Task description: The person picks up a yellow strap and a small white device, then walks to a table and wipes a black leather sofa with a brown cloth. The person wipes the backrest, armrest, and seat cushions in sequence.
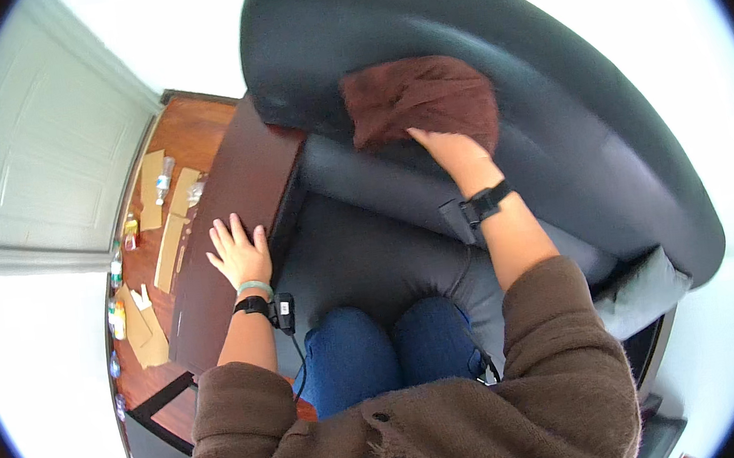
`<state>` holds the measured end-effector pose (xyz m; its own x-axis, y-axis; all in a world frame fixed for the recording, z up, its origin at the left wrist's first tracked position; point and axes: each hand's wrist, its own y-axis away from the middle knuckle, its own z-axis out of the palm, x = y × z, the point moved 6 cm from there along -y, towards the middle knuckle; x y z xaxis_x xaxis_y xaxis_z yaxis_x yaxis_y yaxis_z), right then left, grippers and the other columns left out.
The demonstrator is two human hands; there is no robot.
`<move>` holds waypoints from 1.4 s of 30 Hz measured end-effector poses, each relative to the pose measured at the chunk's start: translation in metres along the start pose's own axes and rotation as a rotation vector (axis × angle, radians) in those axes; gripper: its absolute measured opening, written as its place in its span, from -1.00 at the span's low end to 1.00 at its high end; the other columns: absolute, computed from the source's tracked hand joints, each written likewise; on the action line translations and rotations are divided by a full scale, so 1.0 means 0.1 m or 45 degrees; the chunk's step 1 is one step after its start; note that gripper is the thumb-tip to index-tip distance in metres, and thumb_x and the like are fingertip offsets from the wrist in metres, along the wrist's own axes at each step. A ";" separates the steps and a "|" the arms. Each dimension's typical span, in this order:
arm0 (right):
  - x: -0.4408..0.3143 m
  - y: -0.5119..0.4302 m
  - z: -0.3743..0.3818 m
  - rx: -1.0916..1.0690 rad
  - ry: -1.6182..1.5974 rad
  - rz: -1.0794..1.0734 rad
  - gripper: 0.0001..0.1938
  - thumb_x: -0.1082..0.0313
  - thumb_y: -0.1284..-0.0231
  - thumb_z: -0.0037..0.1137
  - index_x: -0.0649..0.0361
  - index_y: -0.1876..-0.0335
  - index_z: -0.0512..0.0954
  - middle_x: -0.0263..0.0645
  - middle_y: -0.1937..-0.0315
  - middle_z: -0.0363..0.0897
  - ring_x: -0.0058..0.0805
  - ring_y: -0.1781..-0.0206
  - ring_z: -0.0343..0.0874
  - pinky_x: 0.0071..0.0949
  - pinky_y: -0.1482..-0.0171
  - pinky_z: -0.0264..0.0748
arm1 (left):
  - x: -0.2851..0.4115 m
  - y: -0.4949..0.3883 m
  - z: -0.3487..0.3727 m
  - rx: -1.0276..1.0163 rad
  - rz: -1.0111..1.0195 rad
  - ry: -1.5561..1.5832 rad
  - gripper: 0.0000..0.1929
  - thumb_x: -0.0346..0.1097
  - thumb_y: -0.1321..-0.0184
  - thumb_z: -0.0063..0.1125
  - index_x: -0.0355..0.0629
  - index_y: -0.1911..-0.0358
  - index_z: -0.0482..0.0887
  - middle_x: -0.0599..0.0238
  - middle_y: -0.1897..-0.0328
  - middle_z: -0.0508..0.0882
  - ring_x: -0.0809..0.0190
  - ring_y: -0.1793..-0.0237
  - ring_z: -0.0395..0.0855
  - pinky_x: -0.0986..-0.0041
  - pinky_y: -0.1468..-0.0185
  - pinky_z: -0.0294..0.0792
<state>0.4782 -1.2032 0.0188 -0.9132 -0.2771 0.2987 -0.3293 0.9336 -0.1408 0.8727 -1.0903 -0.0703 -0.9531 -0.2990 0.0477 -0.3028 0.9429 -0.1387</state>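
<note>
My left hand point(242, 257) lies on the dark brown wooden armrest point(252, 154) of a black leather sofa, fingers spread and holding nothing. A jade-green bangle and a black strap with a small device point(284, 313) circle that wrist. My right hand point(457, 151) reaches to the lower edge of a reddish-brown cloth or cushion point(423, 92), which rests against the sofa backrest point(550, 116). The thumb side touches it; most of the fingers are hidden, so their grip is unclear. Another strapped device point(488, 203) is on the right wrist. My knees in blue jeans point(354, 358) face the black seat point(348, 244).
Cardboard pieces point(171, 253) and several plastic bottles point(164, 181) lie or stand on the wooden floor left of the armrest, near a pale door point(49, 141). A grey cushion point(645, 293) sits at the sofa's right end. Thin cables hang from both wrist devices.
</note>
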 end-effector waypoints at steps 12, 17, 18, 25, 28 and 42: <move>2.29 2.74 0.32 0.614 -0.160 1.681 -0.40 0.02 -0.43 -0.21 0.20 -0.47 0.17 0.30 -0.10 0.52 0.27 -0.11 0.52 0.13 -0.19 0.38 | 0.01 -0.02 0.05 -0.085 -0.018 -0.077 -0.37 0.16 -0.42 -0.17 0.04 -0.47 0.27 0.08 -0.61 0.12 -0.02 -0.59 0.01 -0.25 -0.47 -0.05; 1.40 1.92 0.34 0.576 -0.092 1.383 -0.30 -0.02 -0.13 0.13 0.39 -0.29 0.43 0.24 -0.09 0.56 0.17 -0.01 0.60 0.07 -0.11 0.48 | 0.03 -0.02 0.04 -0.037 -0.007 -0.079 -0.33 0.19 -0.39 -0.13 0.00 -0.46 0.27 0.01 -0.60 0.14 -0.07 -0.59 0.01 -0.28 -0.45 -0.05; 1.08 1.62 0.29 0.460 -0.075 1.219 -0.33 -0.05 -0.08 0.16 0.37 -0.19 0.49 0.21 0.00 0.61 0.14 0.07 0.63 0.06 0.02 0.54 | 0.04 -0.02 0.04 -0.025 0.000 -0.052 -0.33 0.20 -0.39 -0.12 -0.01 -0.46 0.27 0.00 -0.59 0.14 -0.07 -0.59 0.01 -0.28 -0.45 -0.05; -0.82 -0.40 0.04 -0.140 -0.551 0.094 -0.56 0.19 -0.49 -0.38 -0.26 -0.42 0.27 -0.22 0.09 0.73 -0.20 0.13 0.75 -0.02 0.21 0.61 | 0.06 -0.02 0.03 -0.063 0.002 -0.049 -0.30 0.20 -0.37 -0.09 -0.04 -0.47 0.26 -0.04 -0.59 0.13 -0.10 -0.59 -0.01 -0.29 -0.46 -0.08; -1.38 -0.94 0.10 -0.164 -0.823 -0.115 -0.51 0.34 -0.42 -0.33 -0.12 -0.44 0.28 -0.05 0.06 0.69 -0.09 0.05 0.70 -0.06 0.11 0.60 | 0.06 -0.01 0.02 -0.063 -0.006 -0.040 -0.32 0.19 -0.38 -0.09 -0.01 -0.47 0.26 0.01 -0.60 0.12 -0.07 -0.59 -0.01 -0.29 -0.46 -0.07; -0.68 -0.25 0.02 0.021 -0.775 -0.018 -0.66 0.20 -0.39 -0.10 -0.06 -0.19 0.56 -0.34 -0.26 0.51 -0.31 -0.33 0.46 -0.19 -0.37 0.30 | 0.05 0.00 -0.01 -0.040 0.011 -0.078 -0.36 0.16 -0.40 -0.12 0.01 -0.45 0.29 0.03 -0.59 0.15 -0.06 -0.58 0.01 -0.28 -0.45 -0.04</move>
<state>0.5481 -1.2083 0.0001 -0.8804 -0.3736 -0.2920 -0.3414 0.9268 -0.1566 0.8683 -1.0916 -0.0694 -0.9544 -0.2982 -0.0144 -0.2950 0.9494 -0.1079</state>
